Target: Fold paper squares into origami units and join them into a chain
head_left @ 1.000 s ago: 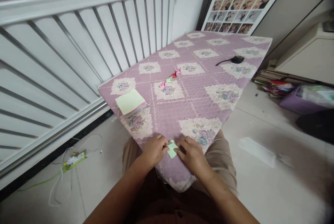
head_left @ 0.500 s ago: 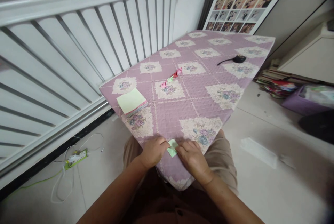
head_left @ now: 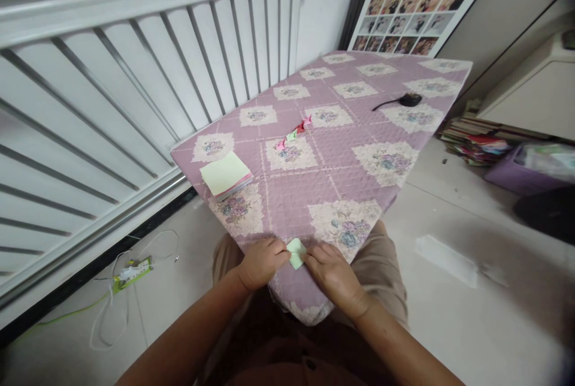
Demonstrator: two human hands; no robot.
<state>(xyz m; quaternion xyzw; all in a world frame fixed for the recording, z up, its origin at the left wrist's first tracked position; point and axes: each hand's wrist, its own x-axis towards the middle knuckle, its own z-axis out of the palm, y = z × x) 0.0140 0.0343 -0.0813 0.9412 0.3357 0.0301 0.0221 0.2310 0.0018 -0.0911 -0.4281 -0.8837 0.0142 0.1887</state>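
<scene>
A small folded piece of light green paper (head_left: pixel 296 253) lies at the near end of the table, with a crease across its middle. My left hand (head_left: pixel 265 261) is closed on its left corner, fingers bent and pressed together. On the right corner, my right hand (head_left: pixel 330 271) grips the paper between thumb and fingers. Farther off to the left sits a stack of square paper sheets (head_left: pixel 227 175), pale green on top with pink and other colours below. Several small folded paper pieces in pink, green and red (head_left: pixel 292 135) stand in a slanting row beyond.
The table has a purple flowered cloth (head_left: pixel 332 179). A black object with a thin tail (head_left: pixel 409 99) lies at the far right. A white radiator (head_left: pixel 202 56) borders the left side. On the floor are a power strip (head_left: pixel 133 274) and a purple bin (head_left: pixel 516 171).
Both hands stay at the paper's corners and have shifted only slightly. The fold lines on the green paper look a little different, with its lower part flatter.
</scene>
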